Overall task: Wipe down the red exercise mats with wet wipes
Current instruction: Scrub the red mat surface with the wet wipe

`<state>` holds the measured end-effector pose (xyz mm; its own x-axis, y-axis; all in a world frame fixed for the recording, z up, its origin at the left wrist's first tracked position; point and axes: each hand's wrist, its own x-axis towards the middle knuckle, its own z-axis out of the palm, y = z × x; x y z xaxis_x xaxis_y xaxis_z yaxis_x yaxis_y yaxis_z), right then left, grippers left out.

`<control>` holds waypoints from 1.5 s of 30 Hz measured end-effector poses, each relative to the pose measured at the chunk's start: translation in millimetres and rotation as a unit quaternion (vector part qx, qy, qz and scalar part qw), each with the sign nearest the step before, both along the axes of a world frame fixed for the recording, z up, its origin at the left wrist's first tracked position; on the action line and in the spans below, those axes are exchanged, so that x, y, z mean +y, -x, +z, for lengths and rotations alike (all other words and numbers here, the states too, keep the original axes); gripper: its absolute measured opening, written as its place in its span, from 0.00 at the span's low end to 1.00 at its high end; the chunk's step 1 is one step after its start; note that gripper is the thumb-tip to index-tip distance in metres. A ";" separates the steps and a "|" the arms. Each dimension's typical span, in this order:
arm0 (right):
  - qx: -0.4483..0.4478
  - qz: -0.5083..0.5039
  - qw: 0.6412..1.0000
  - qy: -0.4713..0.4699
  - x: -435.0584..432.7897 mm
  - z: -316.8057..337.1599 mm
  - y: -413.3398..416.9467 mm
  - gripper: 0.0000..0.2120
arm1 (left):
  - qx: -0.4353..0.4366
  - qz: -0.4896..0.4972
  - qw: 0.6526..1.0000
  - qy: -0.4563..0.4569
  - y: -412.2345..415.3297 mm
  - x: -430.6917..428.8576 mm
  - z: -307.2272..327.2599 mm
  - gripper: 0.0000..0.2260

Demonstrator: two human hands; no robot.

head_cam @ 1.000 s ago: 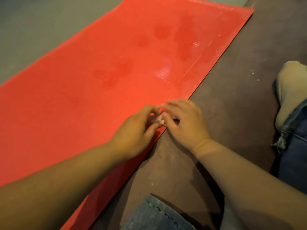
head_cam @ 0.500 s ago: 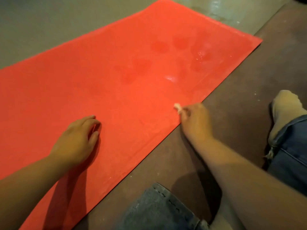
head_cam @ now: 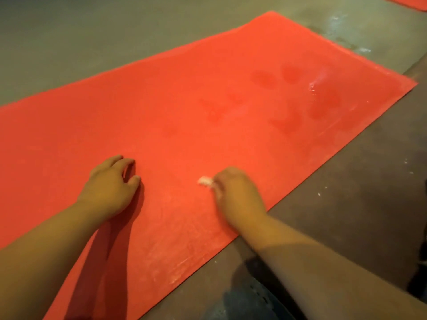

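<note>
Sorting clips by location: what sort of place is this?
Probably a gym or workout room: a long red exercise mat lies on a bare concrete floor, with a second red mat at top right.

Dim, warm light casts everything orange-brown. The left hand (head_cam: 108,188) and its forearm throw a hard, dark shadow onto the red mat (head_cam: 184,112) along their right side. Pale glare glints on the mat's far right part and at its near edge. Detail is soft and smeared, and the near right corner sinks into black.
</note>
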<state>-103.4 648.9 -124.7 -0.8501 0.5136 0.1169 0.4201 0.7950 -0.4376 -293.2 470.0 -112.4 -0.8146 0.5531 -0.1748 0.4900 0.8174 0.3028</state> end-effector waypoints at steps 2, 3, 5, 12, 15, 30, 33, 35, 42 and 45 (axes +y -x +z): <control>-0.002 0.146 0.989 0.015 -30.2 1.1 -0.4 0.09 | -0.022 -0.009 1.000 0.013 0.0 0.2 1.4 0.26; -0.011 0.187 0.982 0.015 -23.3 3.5 2.6 0.09 | -0.034 -0.015 0.999 0.021 0.9 -2.2 2.3 0.27; -0.021 0.168 0.985 -0.022 16.9 7.7 9.1 0.11 | -0.051 -0.029 0.997 0.039 -2.2 -6.6 2.7 0.29; -0.005 -0.103 0.994 -0.047 53.4 5.8 47.8 0.11 | 0.040 -0.040 0.998 -0.013 0.2 -20.0 -4.4 0.22; 0.031 0.111 0.993 0.005 -36.6 2.5 57.1 0.06 | 0.079 -0.050 0.995 -0.023 3.7 -23.3 -8.6 0.20; 0.016 0.111 0.994 -0.015 -7.3 0.7 108.8 0.08 | 0.090 -0.096 0.991 -0.030 22.0 -18.5 -19.3 0.34; -0.002 0.168 0.985 -0.041 32.6 7.2 111.3 0.10 | 0.101 -0.089 0.991 -0.021 25.9 -16.6 -22.0 0.34; -0.022 0.022 0.996 -0.080 89.0 10.8 116.9 0.13 | 0.105 -0.080 0.991 -0.014 26.9 -15.8 -23.4 0.34; -0.003 -0.054 0.998 -0.029 61.4 0.9 138.9 0.12 | 0.116 -0.062 0.991 0.006 34.1 -13.9 -29.5 0.35; 0.017 0.132 0.991 -0.009 25.0 4.9 126.4 0.09 | 0.115 -0.050 0.992 -0.003 37.4 -12.6 -31.6 0.35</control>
